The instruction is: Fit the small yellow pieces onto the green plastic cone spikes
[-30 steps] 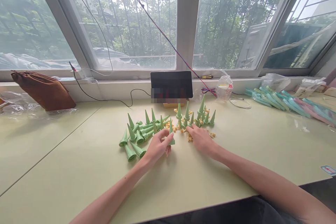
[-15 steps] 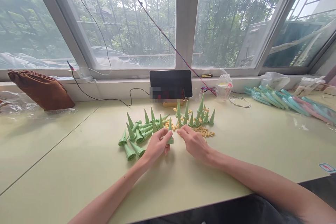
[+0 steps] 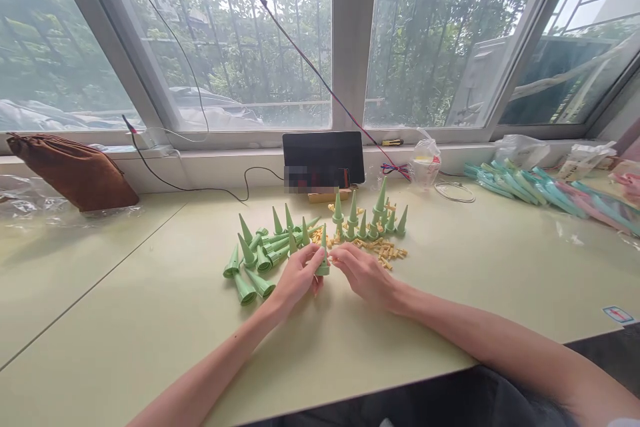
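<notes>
Gripping one green cone point(image 3: 325, 260) near its wide base, the left hand point(image 3: 300, 272) has it tip-up between thumb and fingers, just above the table point(image 3: 400, 360); the right hand point(image 3: 364, 275) is right beside it, fingertips bunched together, but honestly can't tell if there's a little part between them; loose yellow bits point(image 3: 393, 252) are scattered just beyond that hand, more cones point(image 3: 381, 203) stand upright behind them, and a jumble of others point(image 3: 246, 290) lies off to the left; as for handling, I'd guess light, stiff plastic, kinda smooth so it could twist in your fingers, not very fragile though; I'd hold it low by the collar, since the skinny taper probably lets fingers slide off
</notes>
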The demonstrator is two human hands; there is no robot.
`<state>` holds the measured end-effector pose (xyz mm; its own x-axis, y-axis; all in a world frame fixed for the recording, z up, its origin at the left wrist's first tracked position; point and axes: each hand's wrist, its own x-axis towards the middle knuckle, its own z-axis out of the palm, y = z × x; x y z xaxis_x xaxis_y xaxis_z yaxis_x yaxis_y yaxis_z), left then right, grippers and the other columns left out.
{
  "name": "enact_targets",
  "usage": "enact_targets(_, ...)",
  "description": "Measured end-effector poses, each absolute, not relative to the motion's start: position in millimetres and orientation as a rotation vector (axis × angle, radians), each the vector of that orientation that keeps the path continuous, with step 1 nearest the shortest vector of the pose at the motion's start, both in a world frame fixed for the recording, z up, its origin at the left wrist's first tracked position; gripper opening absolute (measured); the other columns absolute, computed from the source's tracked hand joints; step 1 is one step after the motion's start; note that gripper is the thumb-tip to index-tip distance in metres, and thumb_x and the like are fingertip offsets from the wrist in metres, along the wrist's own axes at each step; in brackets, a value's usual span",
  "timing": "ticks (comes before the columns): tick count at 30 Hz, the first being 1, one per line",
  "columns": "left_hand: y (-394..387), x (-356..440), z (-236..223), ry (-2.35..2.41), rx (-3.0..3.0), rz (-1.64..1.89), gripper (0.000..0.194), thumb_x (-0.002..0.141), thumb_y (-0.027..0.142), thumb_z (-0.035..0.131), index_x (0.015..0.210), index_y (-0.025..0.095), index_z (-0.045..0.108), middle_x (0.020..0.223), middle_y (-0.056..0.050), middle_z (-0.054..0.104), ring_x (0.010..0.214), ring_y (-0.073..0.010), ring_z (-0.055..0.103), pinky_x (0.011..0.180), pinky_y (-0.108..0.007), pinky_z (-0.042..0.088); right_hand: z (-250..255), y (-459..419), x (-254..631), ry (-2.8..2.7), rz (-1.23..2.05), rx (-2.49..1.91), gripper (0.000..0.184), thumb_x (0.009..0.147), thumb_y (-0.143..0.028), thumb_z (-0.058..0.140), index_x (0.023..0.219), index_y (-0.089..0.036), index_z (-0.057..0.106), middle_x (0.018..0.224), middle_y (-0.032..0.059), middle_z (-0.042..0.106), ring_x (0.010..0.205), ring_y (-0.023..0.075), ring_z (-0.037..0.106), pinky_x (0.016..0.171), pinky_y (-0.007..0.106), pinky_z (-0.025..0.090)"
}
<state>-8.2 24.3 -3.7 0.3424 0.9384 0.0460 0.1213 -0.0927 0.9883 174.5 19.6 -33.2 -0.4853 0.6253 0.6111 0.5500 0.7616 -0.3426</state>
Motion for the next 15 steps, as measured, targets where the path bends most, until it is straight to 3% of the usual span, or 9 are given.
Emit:
enact_targets(8,23.2,-9.1,-3.9,1.042,1.545,0.903,0.039,0.085,0.057,0.056,0.081,0.018,0.056,0.079,0.0,0.059,0.042,-0.0074,0.053,0.04,-0.021,0.043,-35.1,19.7,173.2,-2.247,0.138,-0.851,0.022,0.1,-0.019,0.036,0.116,-0.021,0.052,0.101,0.0079,0.061,0.087,0.016,0.059,0.074,0.028,0.05)
enact_targets(15,23.8,-8.3,-3.2,1.068,1.538,0.882,0.038,0.083,0.055,0.059,0.08,0.017,0.054,0.072,0.002,0.058,0.038,-0.0073,0.052,0.036,-0.02,0.039,-34.4,20.5,173.0,-2.234,0.159,-0.808,0.021,0.101,-0.018,0.035,0.115,-0.02,0.051,0.104,0.0082,0.061,0.09,0.015,0.06,0.076,0.026,0.049)
